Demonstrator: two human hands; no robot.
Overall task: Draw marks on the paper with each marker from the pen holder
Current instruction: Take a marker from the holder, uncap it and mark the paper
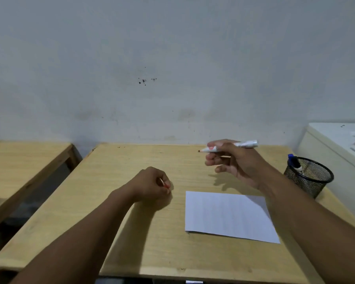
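My right hand [233,160] holds an uncapped white marker [245,144] with red print, level above the far side of the desk, its tip pointing left. My left hand [152,184] rests on the desk left of the paper, fist closed around a small red cap [166,185] that barely shows. A blank white sheet of paper [228,216] lies flat on the desk below my right hand. A black mesh pen holder [308,177] stands at the right edge with a blue-capped marker [294,162] leaning inside.
The light wooden desk [131,232] stands against a pale wall. A second wooden table [23,158] stands to the left across a gap. A white cabinet [336,140] stands close behind the pen holder at the right.
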